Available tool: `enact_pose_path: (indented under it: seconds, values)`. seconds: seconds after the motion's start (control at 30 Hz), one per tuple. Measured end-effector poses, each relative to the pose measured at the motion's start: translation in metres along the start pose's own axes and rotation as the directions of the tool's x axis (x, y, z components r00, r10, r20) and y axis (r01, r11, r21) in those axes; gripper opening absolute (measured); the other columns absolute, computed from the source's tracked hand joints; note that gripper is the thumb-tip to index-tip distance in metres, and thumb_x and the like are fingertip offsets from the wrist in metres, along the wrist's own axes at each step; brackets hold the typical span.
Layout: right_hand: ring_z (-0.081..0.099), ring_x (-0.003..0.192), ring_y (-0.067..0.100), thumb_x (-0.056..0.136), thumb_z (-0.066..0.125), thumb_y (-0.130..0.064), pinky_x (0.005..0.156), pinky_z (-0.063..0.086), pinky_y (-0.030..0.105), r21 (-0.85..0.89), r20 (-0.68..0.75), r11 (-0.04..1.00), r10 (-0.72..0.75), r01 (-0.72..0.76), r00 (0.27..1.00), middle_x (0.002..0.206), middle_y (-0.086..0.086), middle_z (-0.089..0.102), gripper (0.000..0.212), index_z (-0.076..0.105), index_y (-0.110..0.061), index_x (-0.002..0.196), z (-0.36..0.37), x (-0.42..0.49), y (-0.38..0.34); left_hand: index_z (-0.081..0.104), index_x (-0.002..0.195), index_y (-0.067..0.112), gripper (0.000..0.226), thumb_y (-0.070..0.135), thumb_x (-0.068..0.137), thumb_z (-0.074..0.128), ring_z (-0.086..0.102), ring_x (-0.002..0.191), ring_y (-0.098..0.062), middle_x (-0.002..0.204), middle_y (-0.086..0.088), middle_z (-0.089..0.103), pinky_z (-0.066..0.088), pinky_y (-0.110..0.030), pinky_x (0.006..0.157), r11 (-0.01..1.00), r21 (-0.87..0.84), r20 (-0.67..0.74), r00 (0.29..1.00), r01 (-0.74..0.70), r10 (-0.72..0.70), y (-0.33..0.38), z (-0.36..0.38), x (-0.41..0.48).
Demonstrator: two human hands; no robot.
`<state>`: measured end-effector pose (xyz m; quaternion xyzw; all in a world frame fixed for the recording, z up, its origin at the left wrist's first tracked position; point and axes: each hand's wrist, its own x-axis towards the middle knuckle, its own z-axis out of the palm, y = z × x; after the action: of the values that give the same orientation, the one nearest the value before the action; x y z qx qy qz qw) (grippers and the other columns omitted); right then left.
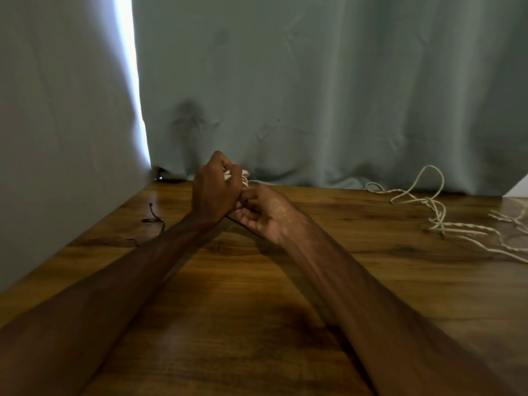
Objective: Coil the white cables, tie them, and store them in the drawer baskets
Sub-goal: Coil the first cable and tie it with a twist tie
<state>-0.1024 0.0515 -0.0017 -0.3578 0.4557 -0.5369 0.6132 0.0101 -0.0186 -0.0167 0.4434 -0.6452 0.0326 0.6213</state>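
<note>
White cable bundle (239,176), head view: held up off the table (257,310) near its far edge, in front of the curtain (314,81). Left hand (215,188) has its fingers curled tight around the coil, with only a few loops showing past the knuckles. Right hand (264,211) touches the left, thumb and fingertips pinched together, apparently on a thin dark tie (247,227) that trails under the wrist; the exact contact is hidden. Loose white cables (434,220) lie tangled at far right, well apart from the hands. Spare ties (153,220) lie on the table at left. No drawer baskets in view.

Step, as judged: tying the coil. To do it well, keep the left grip firm so the loops don't spring open. Wrap the tie around the middle of the bundle, pull it snug and twist it shut before letting go. Tuck the free cable end in too. Most of the task remains: the right-hand tangle is uncoiled and nothing is stored.
</note>
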Motion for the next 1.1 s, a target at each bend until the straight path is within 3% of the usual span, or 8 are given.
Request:
enact_pose_path:
  seconds: [0.1, 0.4, 0.5, 0.6, 0.7, 0.8, 0.93, 1.1]
  values:
    - [0.068, 0.063, 0.012, 0.094, 0.062, 0.001, 0.069, 0.06, 0.028, -0.063, -0.05, 0.998, -0.017, 0.014, 0.999, 0.074, 0.006, 0.073, 0.012, 0.072, -0.004, 0.1, -0.004, 0.003, 0.003, 0.057, 0.094, 0.01, 0.025, 0.034, 0.097, 0.05, 0.065, 0.065, -0.022, 0.077, -0.001, 0.065, 0.05, -0.036, 0.053, 0.999, 0.02, 0.025, 0.999, -0.048, 0.048, 0.001, 0.0, -0.001]
    - [0.057, 0.042, 0.011, 0.096, 0.067, -0.011, 0.044, 0.047, 0.024, -0.448, -0.069, 0.855, -0.324, 0.261, 0.944, 0.079, 0.016, 0.077, 0.017, 0.075, 0.004, 0.093, -0.011, 0.007, -0.003, 0.051, 0.098, 0.015, 0.02, 0.034, 0.102, 0.056, 0.059, 0.062, -0.017, 0.074, 0.002, 0.062, 0.039, -0.029, 0.056, 0.989, 0.094, 0.132, 0.986, -0.117, 0.104, 0.001, -0.001, -0.001]
    - [0.055, 0.042, 0.01, 0.096, 0.067, -0.01, 0.043, 0.045, 0.023, -0.403, -0.11, 0.892, -0.272, 0.207, 0.956, 0.074, 0.012, 0.074, 0.014, 0.075, 0.001, 0.095, -0.012, 0.009, -0.002, 0.053, 0.1, 0.016, 0.025, 0.041, 0.103, 0.054, 0.06, 0.059, -0.008, 0.073, 0.006, 0.064, 0.04, -0.023, 0.05, 0.991, 0.049, 0.188, 0.975, -0.125, 0.114, 0.005, 0.002, -0.002]
    - [0.054, 0.046, 0.009, 0.096, 0.066, -0.009, 0.045, 0.044, 0.021, -0.229, -0.119, 0.966, -0.152, 0.122, 0.981, 0.068, 0.007, 0.07, 0.011, 0.075, -0.003, 0.093, -0.015, 0.01, -0.001, 0.054, 0.099, 0.019, 0.027, 0.045, 0.104, 0.052, 0.057, 0.055, 0.003, 0.064, 0.013, 0.06, 0.035, -0.011, 0.049, 0.994, 0.003, 0.205, 0.973, -0.111, 0.108, 0.008, 0.002, -0.003]
    - [0.054, 0.048, 0.006, 0.099, 0.061, -0.011, 0.046, 0.046, 0.017, -0.085, -0.073, 0.996, -0.013, 0.006, 0.997, 0.066, 0.004, 0.066, 0.012, 0.072, -0.007, 0.094, -0.015, 0.01, -0.002, 0.057, 0.098, 0.018, 0.027, 0.044, 0.103, 0.052, 0.061, 0.052, 0.003, 0.058, 0.015, 0.061, 0.038, -0.009, 0.048, 0.989, -0.057, 0.233, 0.961, -0.138, 0.148, 0.008, 0.001, -0.003]
    - [0.055, 0.056, 0.007, 0.1, 0.06, -0.011, 0.048, 0.048, 0.016, -0.007, -0.056, 0.999, 0.039, -0.039, 0.998, 0.074, 0.005, 0.067, 0.01, 0.07, -0.007, 0.097, -0.015, 0.009, -0.002, 0.058, 0.097, 0.019, 0.02, 0.038, 0.095, 0.054, 0.064, 0.056, 0.001, 0.069, 0.013, 0.065, 0.042, -0.013, 0.047, 0.986, -0.085, 0.252, 0.955, -0.14, 0.157, 0.007, 0.001, -0.002]
    - [0.057, 0.059, 0.008, 0.099, 0.063, -0.012, 0.053, 0.051, 0.019, -0.015, -0.002, 0.999, 0.034, -0.034, 0.999, 0.067, 0.002, 0.066, 0.008, 0.068, -0.008, 0.094, -0.017, 0.009, -0.005, 0.057, 0.094, 0.018, 0.007, 0.024, 0.095, 0.06, 0.06, 0.055, 0.005, 0.069, 0.013, 0.062, 0.037, -0.01, 0.046, 0.988, -0.096, 0.232, 0.963, -0.119, 0.139, 0.005, 0.0, -0.001]
    - [0.057, 0.051, 0.008, 0.099, 0.058, -0.007, 0.047, 0.052, 0.018, -0.105, 0.051, 0.991, 0.085, -0.08, 0.995, 0.064, 0.001, 0.061, 0.014, 0.065, -0.009, 0.087, -0.027, 0.004, -0.02, 0.053, 0.095, 0.017, 0.009, 0.026, 0.095, 0.057, 0.062, 0.061, -0.003, 0.074, 0.005, 0.066, 0.04, -0.011, 0.048, 0.984, -0.088, 0.23, 0.958, -0.157, 0.174, 0.011, -0.002, -0.001]
